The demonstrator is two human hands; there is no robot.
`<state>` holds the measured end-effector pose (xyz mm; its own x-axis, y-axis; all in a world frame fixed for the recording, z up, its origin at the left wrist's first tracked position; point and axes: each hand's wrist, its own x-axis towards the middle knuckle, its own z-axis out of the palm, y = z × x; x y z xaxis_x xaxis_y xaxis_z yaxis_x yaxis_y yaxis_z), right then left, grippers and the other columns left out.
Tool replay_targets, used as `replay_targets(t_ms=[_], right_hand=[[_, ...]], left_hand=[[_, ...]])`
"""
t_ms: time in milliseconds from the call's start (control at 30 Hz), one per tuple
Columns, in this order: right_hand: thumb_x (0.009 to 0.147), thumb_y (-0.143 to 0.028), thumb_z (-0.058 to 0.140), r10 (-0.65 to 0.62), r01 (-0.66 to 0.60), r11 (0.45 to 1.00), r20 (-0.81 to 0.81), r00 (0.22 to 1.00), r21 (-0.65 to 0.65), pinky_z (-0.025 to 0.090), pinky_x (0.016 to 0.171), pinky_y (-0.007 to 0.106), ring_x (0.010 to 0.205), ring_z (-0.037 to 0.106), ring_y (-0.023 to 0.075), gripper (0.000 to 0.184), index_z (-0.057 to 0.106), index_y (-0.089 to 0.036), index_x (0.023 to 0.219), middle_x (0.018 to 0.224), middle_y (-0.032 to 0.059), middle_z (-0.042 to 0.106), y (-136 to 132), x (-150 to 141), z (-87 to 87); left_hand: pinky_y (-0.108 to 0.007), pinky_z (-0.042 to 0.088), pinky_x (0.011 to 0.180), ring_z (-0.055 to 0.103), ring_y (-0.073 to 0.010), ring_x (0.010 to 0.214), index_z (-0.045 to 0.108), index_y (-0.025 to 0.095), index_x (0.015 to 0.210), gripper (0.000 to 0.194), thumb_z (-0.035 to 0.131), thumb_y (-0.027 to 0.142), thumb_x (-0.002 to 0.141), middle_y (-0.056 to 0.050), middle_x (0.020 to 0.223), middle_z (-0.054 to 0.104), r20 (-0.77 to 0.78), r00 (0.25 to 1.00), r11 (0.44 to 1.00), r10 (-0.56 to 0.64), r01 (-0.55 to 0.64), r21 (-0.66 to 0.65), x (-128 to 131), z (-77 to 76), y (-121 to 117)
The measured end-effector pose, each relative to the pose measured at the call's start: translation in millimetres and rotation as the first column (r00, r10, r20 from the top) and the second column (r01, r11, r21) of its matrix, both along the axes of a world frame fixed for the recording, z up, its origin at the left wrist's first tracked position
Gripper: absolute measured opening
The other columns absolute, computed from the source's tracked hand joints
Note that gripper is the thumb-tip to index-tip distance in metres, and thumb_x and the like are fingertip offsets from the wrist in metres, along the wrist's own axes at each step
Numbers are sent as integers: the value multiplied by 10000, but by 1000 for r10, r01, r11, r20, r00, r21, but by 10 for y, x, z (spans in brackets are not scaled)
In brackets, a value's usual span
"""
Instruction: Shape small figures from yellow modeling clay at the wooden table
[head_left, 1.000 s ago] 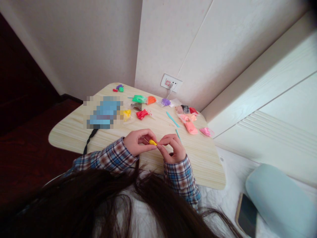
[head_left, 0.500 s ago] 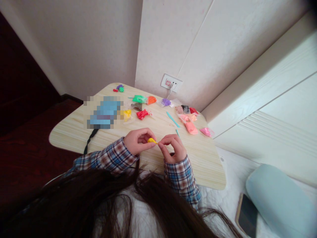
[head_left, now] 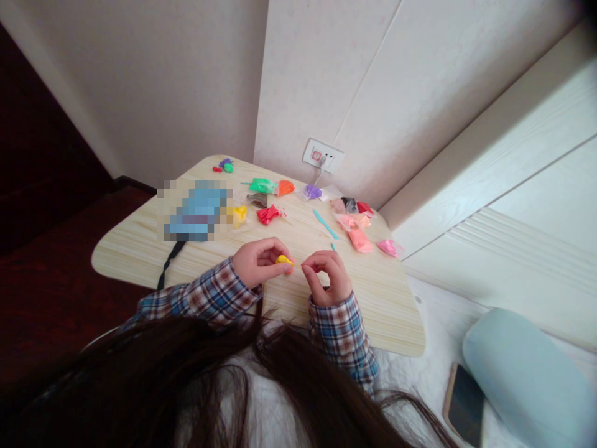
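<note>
Over the near part of the table, my left hand (head_left: 257,261) pinches a small yellow lump of modelling clay (head_left: 283,260) between thumb and fingers. The lump looks rounded, and its lower side is partly covered by the fingertips. A short gap to the right, my right hand (head_left: 332,277) has thumb and forefinger pressed together, separate from the clay. Whatever those tips hold, if anything, is too small to make out. Beyond the hands lie an opened bag of yellow clay (head_left: 239,216), a red clay piece (head_left: 268,215) and a turquoise modelling tool (head_left: 325,224).
Bags of green (head_left: 263,185), orange (head_left: 285,188), purple (head_left: 313,191) and pink clay (head_left: 360,240) lie across the wooden table (head_left: 140,249). Small shaped clay pieces (head_left: 227,166) sit at the far left corner. A blurred-out blue object (head_left: 198,211) is at left; a phone (head_left: 464,404) lies at right.
My right fingertips have come away from the yellow clay, moving slightly right. The clay's drawn-out thin tip no longer shows between the hands; my left hand has shifted slightly and still holds the lump.
</note>
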<state>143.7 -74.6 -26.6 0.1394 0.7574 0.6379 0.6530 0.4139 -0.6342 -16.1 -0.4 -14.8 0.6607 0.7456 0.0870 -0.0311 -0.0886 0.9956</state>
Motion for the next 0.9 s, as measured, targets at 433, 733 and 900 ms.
replay_targets(t_ms=[433,733,900], right_hand=[[814,-198,544,14,-14,1000,18,1000,4,494,582,287,708,542,142,60,573,-195,762,766,38,571,12,25,-25],[819,-181,520,-57,57,998,-25,998,10,486,567,271,682,533,128,70,575,-189,775,793,39,570,14,53,-59],[809,-206,544,-101,102,995,-96,990,10,475,547,250,656,521,116,76,553,-189,736,753,16,544,9,92,-90]], left_hand=[[-183,467,594,579,-89,627,650,119,812,157,626,242,718,-27,730,646,11,1000,999,-5,5,51,22,28,-43],[-179,447,537,532,-70,538,553,130,794,208,657,275,686,12,634,619,77,997,998,9,-4,-63,36,19,-11],[-178,436,523,526,-68,524,537,132,778,222,657,286,672,21,612,610,79,997,997,26,-20,-81,38,1,-2]])
